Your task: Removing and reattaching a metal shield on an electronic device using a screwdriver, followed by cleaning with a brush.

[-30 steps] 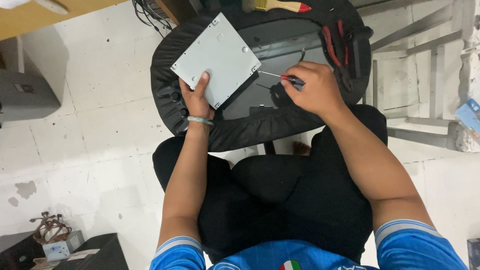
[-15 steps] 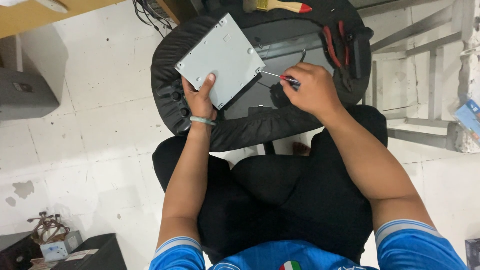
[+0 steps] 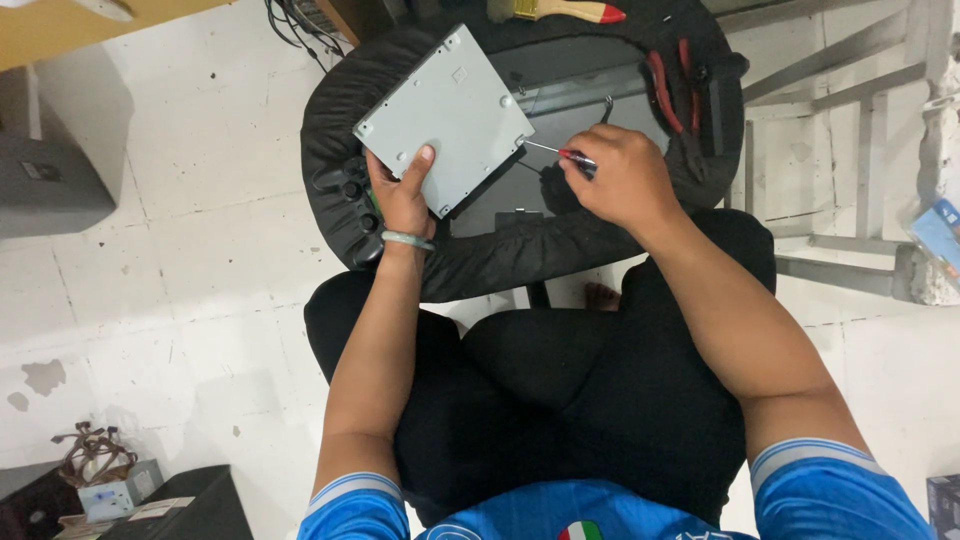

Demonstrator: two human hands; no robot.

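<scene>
Two hands are busy mid-frame: grey metal plate [image 3: 445,120] is pinched by the left hand [image 3: 403,195]; screwdriver [image 3: 560,153], gripped in the closed right hand [image 3: 620,180], is aimed left at the plate's right edge.

Under the grey metal plate [image 3: 447,118], whatever it covered stayed hidden, and the screwdriver [image 3: 560,153] tip vanished at the plate's right edge. Above the plate, the paintbrush [image 3: 565,10] was cut by the frame's top. The right hand [image 3: 618,178] concealed the screwdriver's handle.
</scene>
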